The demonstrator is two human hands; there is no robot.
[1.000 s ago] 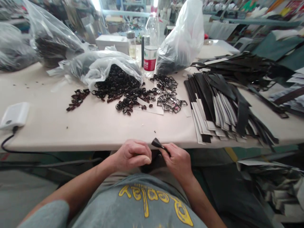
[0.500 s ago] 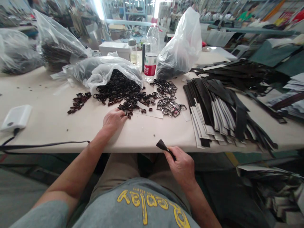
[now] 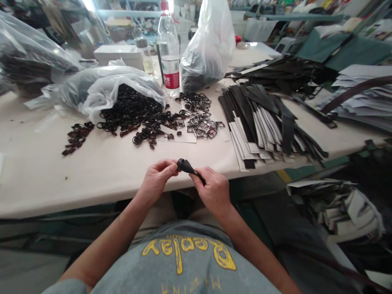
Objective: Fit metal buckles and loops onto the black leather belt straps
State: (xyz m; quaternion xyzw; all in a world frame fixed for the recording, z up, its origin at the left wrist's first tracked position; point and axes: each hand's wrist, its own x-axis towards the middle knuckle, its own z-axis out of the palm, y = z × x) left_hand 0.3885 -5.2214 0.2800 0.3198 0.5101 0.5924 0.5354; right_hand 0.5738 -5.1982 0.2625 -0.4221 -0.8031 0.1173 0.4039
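Note:
Both my hands meet over the table's near edge [image 3: 92, 196]. My right hand [image 3: 212, 192] is closed round a narrow black strap [image 3: 187, 167], whose pointed end sticks out up and to the left. My left hand [image 3: 157, 177] pinches that tip between thumb and fingers; a small dark loop may be in the pinch, but I cannot make it out. Just beyond my hands lies a pile of dark loops [image 3: 134, 116] spilling from a clear bag [image 3: 101, 87], and beside it a heap of metal buckles [image 3: 200, 116].
A fan of black straps with white backs [image 3: 260, 122] lies at the right. A water bottle [image 3: 170, 51], a small jar [image 3: 145, 55] and a filled plastic bag [image 3: 208, 49] stand at the back. More bags [image 3: 27, 57] sit far left. Cut pieces [image 3: 343, 208] lie below right.
My left hand went out to the loop pile and has come back to the strap tip. My right hand kept its hold on the strap and rose a little. The view shifted right.

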